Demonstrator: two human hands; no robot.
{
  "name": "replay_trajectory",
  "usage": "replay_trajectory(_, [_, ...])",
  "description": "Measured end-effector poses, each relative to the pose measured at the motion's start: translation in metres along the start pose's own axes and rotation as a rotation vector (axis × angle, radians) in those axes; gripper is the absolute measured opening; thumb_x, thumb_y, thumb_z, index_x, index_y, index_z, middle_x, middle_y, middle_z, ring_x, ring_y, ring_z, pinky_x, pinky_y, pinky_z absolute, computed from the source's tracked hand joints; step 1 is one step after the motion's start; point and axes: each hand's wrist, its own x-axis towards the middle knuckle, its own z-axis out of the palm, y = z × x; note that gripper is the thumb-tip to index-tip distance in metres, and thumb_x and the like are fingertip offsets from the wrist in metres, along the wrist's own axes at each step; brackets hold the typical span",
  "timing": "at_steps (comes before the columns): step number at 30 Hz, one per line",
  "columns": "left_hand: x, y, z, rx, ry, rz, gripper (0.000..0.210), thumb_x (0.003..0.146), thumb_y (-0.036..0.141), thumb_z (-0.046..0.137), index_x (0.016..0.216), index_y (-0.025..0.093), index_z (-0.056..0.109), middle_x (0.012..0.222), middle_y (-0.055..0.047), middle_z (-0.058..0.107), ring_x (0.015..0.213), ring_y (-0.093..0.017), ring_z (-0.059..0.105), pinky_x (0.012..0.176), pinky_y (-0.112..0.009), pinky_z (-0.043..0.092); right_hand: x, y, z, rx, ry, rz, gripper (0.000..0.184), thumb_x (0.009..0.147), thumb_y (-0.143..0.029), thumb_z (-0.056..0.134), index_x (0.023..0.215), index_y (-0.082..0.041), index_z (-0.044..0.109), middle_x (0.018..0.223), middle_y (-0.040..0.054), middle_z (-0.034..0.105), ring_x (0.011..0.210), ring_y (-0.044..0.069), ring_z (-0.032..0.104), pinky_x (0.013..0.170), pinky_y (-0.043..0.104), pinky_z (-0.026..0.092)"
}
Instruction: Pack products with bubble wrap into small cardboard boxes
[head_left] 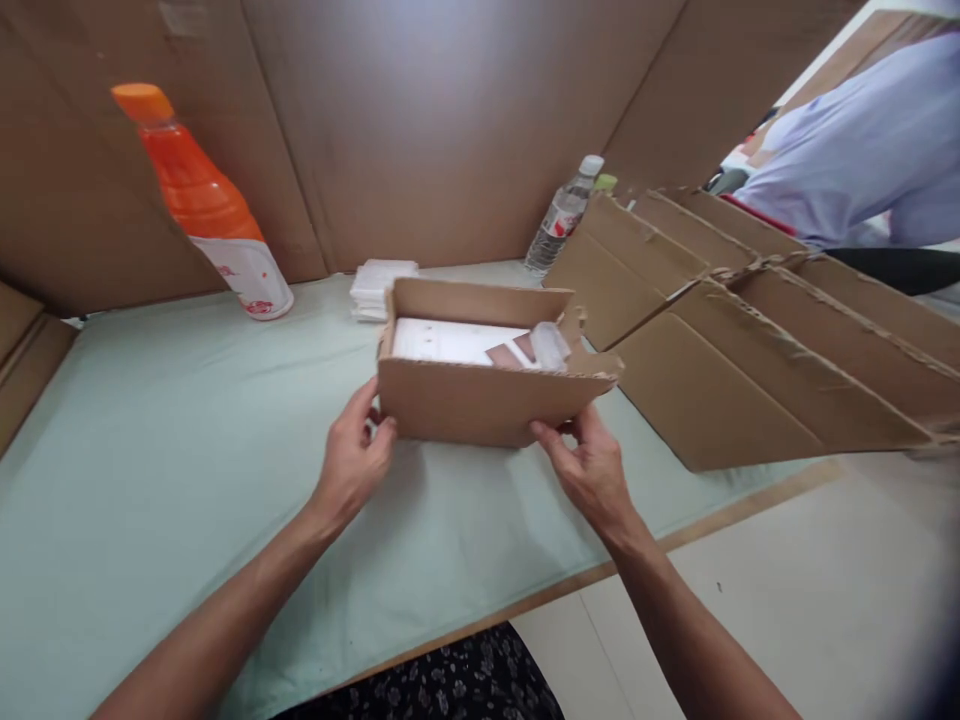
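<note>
The left hand [354,450] and right hand [596,468] are gripping the small open carton [457,402], right of the orange bottle [214,215]. Inside, a white slab [454,340] and a translucent piece [551,347] are lying. Farther right of the bottle, a partitioned carton [701,395] is standing.

1. An orange bottle [210,215] with an orange cap and a white label stands at the back left of the table.
2. Behind it, a tall cardboard wall [435,130] runs along the back.
3. A clear water bottle [559,220] with a white cap stands at the back right; a green cap [606,183] shows just beside it.
4. A large cardboard carton [690,385], split into compartments, sits at the right.
5. A pale green cloth [187,440] covers the table.
6. More cardboard [30,350] stands at the left edge.
7. Upper right, a person in a pale blue top [870,140].
8. Pale floor [720,620], lower right.
</note>
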Motion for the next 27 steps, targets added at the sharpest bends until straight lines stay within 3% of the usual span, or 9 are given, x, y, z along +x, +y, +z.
replay_trajectory(3, [0.056,0.005,0.059,-0.154,-0.104,0.063,0.064,0.078,0.02,0.057,0.141,0.023,0.053,0.122,-0.008,0.066,0.084,-0.017,0.062,0.077,-0.032,0.055,0.008,0.03,-0.009,0.037,0.146,0.028,0.043,0.089,-0.043,0.059,0.127,-0.022,0.055,0.111,0.0097,0.069,0.094,0.024,0.068,0.078,0.039,0.058])
replay_trajectory(5, [0.084,0.003,0.098,-0.252,-0.15,0.034,0.082,0.075,0.021,0.061,0.153,0.022,0.038,0.15,-0.016,0.049,0.106,-0.023,0.064,0.089,-0.038,0.056,0.015,0.049,-0.007,0.132,0.186,0.023,0.059,0.09,-0.041,0.057,0.145,-0.022,0.045,0.137,0.0147,0.061,0.119,0.026,0.064,0.094,0.042,0.057])
replay_trajectory(7, [0.099,-0.001,0.133,-0.285,-0.204,0.023,0.095,0.073,0.024,0.065,0.16,0.019,0.025,0.162,-0.022,0.033,0.126,-0.031,0.058,0.099,-0.044,0.054,0.023,0.068,-0.002,0.202,0.159,0.046,0.072,0.09,-0.041,0.057,0.156,-0.022,0.035,0.155,0.0181,0.046,0.134,0.027,0.057,0.103,0.044,0.054])
replay_trajectory(10, [0.104,-0.009,0.171,-0.276,-0.311,0.068,0.099,0.07,0.026,0.07,0.159,0.015,0.029,0.162,-0.023,0.034,0.14,-0.038,0.048,0.111,-0.052,0.048,0.04,0.096,0.004,0.192,0.077,0.083,0.08,0.086,-0.04,0.059,0.158,-0.018,0.033,0.159,0.0214,0.041,0.137,0.031,0.055,0.107,0.048,0.053])
replay_trajectory(14, [0.11,-0.013,0.199,-0.259,-0.395,0.138,0.096,0.069,0.026,0.071,0.157,0.015,0.035,0.162,-0.02,0.036,0.148,-0.038,0.04,0.122,-0.054,0.036,0.068,0.125,0.003,0.145,0.072,0.036,0.083,0.082,-0.037,0.061,0.158,-0.019,0.035,0.158,0.02,0.044,0.135,0.031,0.055,0.108,0.051,0.052])
replay_trajectory(18, [0.129,-0.009,0.215,-0.236,-0.433,0.165,0.094,0.071,0.027,0.069,0.157,0.015,0.035,0.163,-0.02,0.036,0.149,-0.038,0.039,0.123,-0.055,0.034,0.09,0.144,0.002,0.126,0.105,0.05,0.085,0.081,-0.038,0.061,0.159,-0.019,0.033,0.157,0.0208,0.044,0.132,0.031,0.057,0.105,0.052,0.053])
replay_trajectory(23, [0.159,-0.003,0.24,-0.222,-0.462,0.178,0.099,0.068,0.026,0.07,0.158,0.011,0.031,0.166,-0.022,0.031,0.15,-0.039,0.037,0.124,-0.055,0.032,0.099,0.159,0.0,0.138,0.112,0.077,0.091,0.078,-0.045,0.064,0.158,-0.014,0.035,0.16,0.0246,0.037,0.139,0.035,0.051,0.105,0.051,0.054])
replay_trajectory(27, [0.177,-0.001,0.256,-0.242,-0.477,0.2,0.099,0.069,0.026,0.068,0.159,0.011,0.029,0.165,-0.021,0.035,0.149,-0.038,0.038,0.125,-0.056,0.029,0.097,0.162,-0.004,0.133,0.059,0.078,0.086,0.08,-0.051,0.062,0.156,-0.017,0.041,0.166,0.0203,0.029,0.145,0.035,0.046,0.107,0.049,0.053])
